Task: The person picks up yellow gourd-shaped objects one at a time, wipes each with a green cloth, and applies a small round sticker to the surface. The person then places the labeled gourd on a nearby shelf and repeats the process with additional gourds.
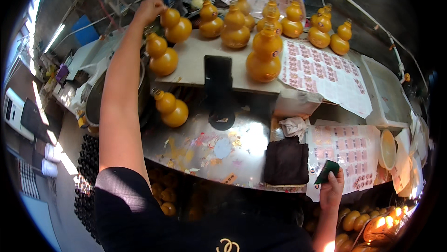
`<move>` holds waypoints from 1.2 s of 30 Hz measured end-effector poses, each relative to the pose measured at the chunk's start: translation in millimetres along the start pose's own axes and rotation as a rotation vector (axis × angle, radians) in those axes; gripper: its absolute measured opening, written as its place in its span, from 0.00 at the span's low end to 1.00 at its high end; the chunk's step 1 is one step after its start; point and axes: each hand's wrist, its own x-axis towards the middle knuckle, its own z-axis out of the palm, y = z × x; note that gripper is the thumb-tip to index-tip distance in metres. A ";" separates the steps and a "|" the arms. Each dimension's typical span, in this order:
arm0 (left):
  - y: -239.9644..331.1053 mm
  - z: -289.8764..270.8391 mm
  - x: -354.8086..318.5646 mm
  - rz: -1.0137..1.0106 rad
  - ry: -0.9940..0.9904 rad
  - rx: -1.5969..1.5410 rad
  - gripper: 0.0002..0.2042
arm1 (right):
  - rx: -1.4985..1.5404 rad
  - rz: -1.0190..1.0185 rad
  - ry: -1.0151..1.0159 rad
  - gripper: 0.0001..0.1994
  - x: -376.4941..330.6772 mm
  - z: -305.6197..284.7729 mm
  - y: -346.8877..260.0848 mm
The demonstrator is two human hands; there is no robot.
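Observation:
My left hand (151, 10) reaches to the far left of the raised shelf, its fingers closed round the neck of a yellow gourd-shaped bottle (178, 29). Just in front of it stands another gourd bottle (163, 61), and a third gourd bottle (171, 110) sits lower, on the metal worktop. My right hand (332, 187) pinches a small, flat dark green piece (327, 172), perhaps a scraper, over a sheet of printed stickers (344, 147). To the left of that sheet lies a folded dark cloth (286, 161).
Several more gourd bottles (235, 30) stand along the shelf (191, 61). A black phone (218, 72) is propped upright at its front edge. Another sticker sheet (321, 72) hangs over the shelf's right side, beside a white tray (389, 96). Paper scraps dot the metal worktop (195, 133).

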 end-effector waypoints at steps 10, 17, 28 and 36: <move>-24.4 -179.1 -110.5 0.153 0.301 0.150 0.10 | 0.305 0.221 -0.040 0.10 5.2 -12.2 22.4; -16.3 -156.2 -217.0 0.064 0.065 0.318 0.08 | 0.256 0.208 -0.084 0.10 9.5 -4.4 32.3; -27.1 -107.8 -279.8 0.021 -0.306 0.512 0.05 | 0.314 0.198 -0.077 0.12 -5.1 -7.5 9.7; -40.7 -103.1 -280.4 -0.143 -0.335 0.688 0.06 | 0.334 0.201 -0.126 0.12 -4.9 -15.4 17.1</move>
